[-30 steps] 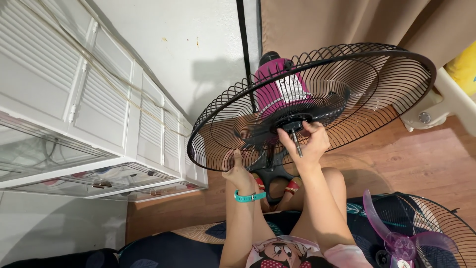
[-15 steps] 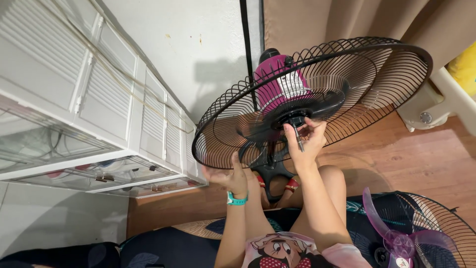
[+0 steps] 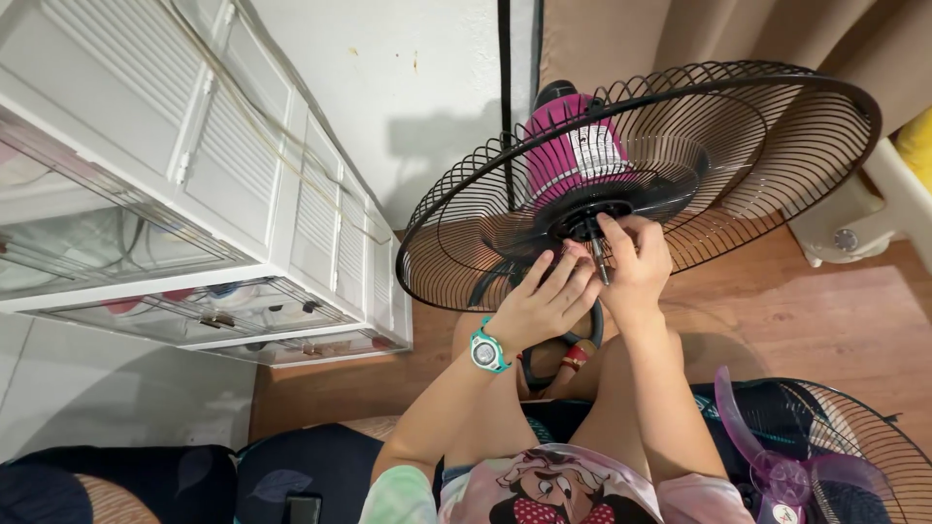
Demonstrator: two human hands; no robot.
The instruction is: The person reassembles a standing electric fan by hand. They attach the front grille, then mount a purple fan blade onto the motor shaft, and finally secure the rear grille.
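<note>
Fan guard [image 3: 777, 126]: black wire rear grille, round, tilted toward the camera, held up above the knees; rim reaches from mid-frame to the right edge.
Motor housing [image 3: 573, 146]: magenta, with a pale band, behind the grille centre, against the white wall [image 3: 408, 87].
Shaft [image 3: 602, 262]: thin metal spindle, sticking out of the black hub toward the camera, slanting down.
Right hand [image 3: 636, 262]: at the hub, fingers curled close around the shaft base; thumb and forefinger pinched there. Exact contact hidden by the fingers.
Left hand [image 3: 544, 306]: raised to the hub, just beside the right hand, fingers spread and lightly bent, tips at the lower hub edge. Closed on anything or not: cannot tell.
Watch [image 3: 485, 351]: teal strap, pale face, on the left wrist.
Fan stand [image 3: 558, 354]: dark base parts low between the forearms, mostly covered.
Cabinet [image 3: 194, 204]: white, louvred doors, clear drawers below, left side.
Curtain [image 3: 621, 39]: tan, behind the grille.
Floor [image 3: 815, 311]: reddish wood boards.
Second guard [image 3: 874, 446]: black wire, lower right, lying on a dark cushion.
Blade [image 3: 777, 466]: translucent purple, resting in the second guard.
</note>
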